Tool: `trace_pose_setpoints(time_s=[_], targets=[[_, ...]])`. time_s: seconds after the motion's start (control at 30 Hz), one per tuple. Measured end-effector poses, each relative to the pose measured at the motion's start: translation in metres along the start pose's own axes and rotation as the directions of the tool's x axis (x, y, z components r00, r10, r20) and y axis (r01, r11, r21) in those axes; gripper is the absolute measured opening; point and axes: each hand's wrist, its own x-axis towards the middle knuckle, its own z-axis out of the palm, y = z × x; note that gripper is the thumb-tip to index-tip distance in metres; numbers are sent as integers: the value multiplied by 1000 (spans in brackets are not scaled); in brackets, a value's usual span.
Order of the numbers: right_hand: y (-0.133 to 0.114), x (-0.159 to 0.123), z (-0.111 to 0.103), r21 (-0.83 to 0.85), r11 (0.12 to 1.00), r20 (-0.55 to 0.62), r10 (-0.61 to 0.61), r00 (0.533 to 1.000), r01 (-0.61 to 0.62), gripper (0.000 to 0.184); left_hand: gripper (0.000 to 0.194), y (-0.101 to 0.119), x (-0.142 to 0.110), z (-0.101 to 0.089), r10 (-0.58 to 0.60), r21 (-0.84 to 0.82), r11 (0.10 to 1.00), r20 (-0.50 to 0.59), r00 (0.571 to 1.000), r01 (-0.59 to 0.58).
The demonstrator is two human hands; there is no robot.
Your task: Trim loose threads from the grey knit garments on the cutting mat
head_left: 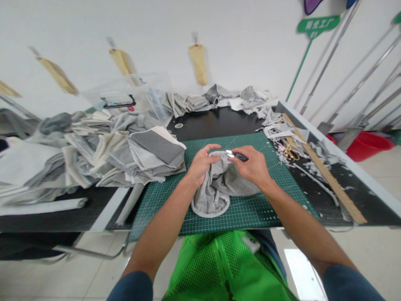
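A grey cloth piece [214,202] with a pale bound edge lies bunched on the green cutting mat [166,200]. My left hand [203,164] pinches its upper edge between thumb and fingers, the index finger stretched out. Just right of that grip, my right hand [252,165] is closed round small thread snips [240,156] with a dark patterned handle. Their two shiny blades are apart and point left at the cloth's edge. Whether the blades touch the fabric I cannot tell.
Piles of grey and white fabric [125,150] cover the left, before a clear plastic box [156,98]. More scraps [219,98] line the back. A wooden ruler [326,171], gold-handled scissors [291,154] and trimmings lie at right. A red bucket [369,146] stands beyond the table.
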Motion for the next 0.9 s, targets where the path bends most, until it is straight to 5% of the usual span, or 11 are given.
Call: trace_pose_setpoints(time_s=[0.73,0.9], targets=[[-1,-1,0,4,1000,-14,-5,1000,5,10,57,0,1,-1,-92,-77,993,24,995,93],[0,-2,1,6,1000,-26,6,1000,-6,6,59,-1,0,1,-38,-15,999,11,999,38]])
